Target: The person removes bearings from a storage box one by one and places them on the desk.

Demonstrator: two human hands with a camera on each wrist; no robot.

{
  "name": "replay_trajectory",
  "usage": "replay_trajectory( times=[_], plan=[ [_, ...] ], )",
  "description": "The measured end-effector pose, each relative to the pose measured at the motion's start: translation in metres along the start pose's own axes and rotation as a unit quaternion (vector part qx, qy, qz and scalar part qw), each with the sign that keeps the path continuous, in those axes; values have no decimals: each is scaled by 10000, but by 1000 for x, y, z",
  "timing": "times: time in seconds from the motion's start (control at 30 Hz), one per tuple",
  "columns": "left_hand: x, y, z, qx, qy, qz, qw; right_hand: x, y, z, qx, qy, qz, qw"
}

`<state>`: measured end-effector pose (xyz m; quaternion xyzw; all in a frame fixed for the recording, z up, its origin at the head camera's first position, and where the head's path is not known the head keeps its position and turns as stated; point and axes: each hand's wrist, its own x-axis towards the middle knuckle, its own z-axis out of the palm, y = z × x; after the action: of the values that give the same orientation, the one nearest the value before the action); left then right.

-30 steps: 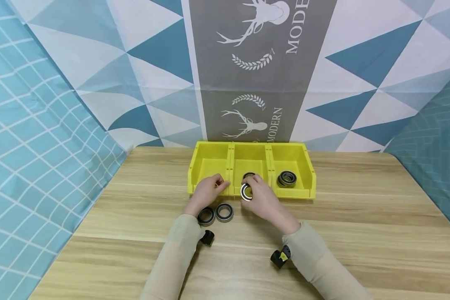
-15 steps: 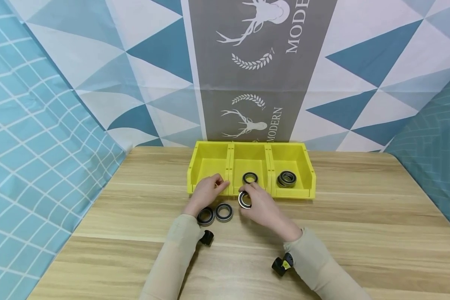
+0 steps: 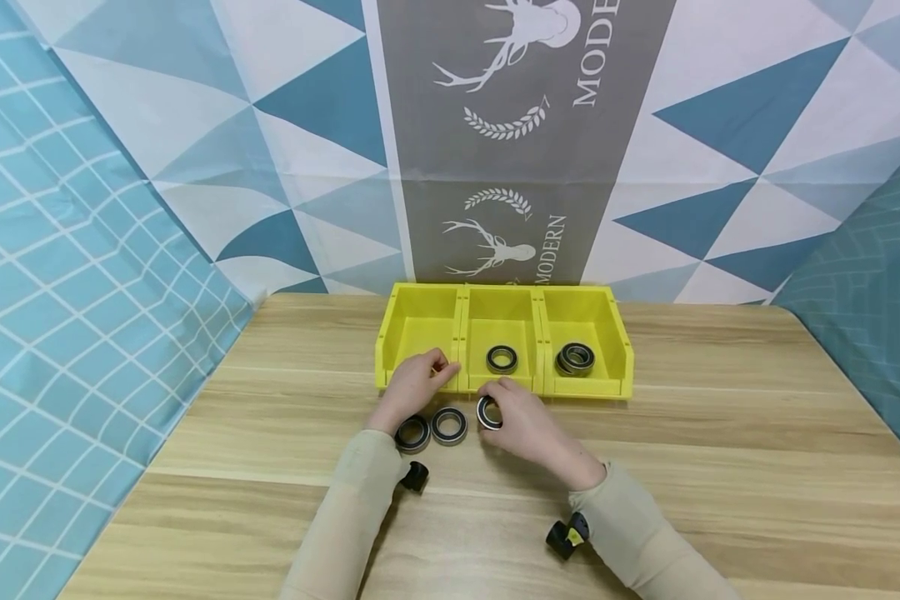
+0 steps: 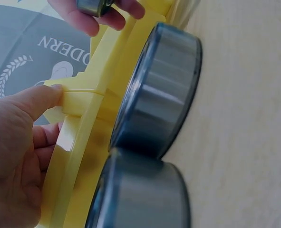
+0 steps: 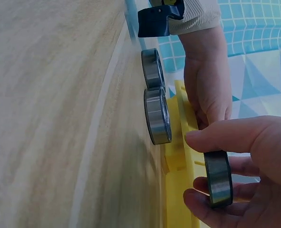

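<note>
My right hand (image 3: 528,423) holds a ball bearing (image 5: 219,179) between thumb and fingers, just in front of the yellow three-compartment bin (image 3: 585,388). The left hand (image 3: 411,385) grips the bin's front wall near the left divider, its thumb (image 4: 47,97) on the edge and the other fingers behind the wall. Two more bearings lie flat side by side on the table by the left wrist: one bearing (image 3: 448,441) nearer the right hand, the other bearing (image 3: 424,442) partly behind the wrist. Inside the middle compartment lies a single bearing (image 3: 502,372).
Stacked bearings (image 3: 574,372) sit in the right compartment. The bin stands toward the back of the wooden table (image 3: 720,467), before a patterned cloth backdrop (image 3: 330,108). Small black devices, such as the right wrist's camera (image 3: 561,540), are strapped to both wrists.
My right hand has drawn back from the middle compartment toward me, bringing its bearing out over the front edge and lower. The compartment's remaining bearing is now fully visible. The left hand stays put.
</note>
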<state>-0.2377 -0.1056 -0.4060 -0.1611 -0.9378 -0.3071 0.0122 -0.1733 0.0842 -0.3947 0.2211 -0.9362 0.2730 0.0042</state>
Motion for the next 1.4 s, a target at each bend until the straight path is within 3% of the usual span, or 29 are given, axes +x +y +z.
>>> replay_trajectory(
  times=[0.23, 0.5, 0.8, 1.4],
  plan=[
    [-1, 0, -1, 12, 46, 47, 10000, -2, 2, 2, -124, -287, -121, 9994],
    [-1, 1, -1, 9, 54, -6, 10000, -2, 3, 9, -104, -511, 18, 9986],
    [0, 0, 1, 82, 55, 33, 9999, -3, 4, 15, -559, -377, -157, 9976],
    [2, -3, 4, 157, 89, -5, 9998, -6, 6, 18, -659, -139, -429, 9968]
  ],
)
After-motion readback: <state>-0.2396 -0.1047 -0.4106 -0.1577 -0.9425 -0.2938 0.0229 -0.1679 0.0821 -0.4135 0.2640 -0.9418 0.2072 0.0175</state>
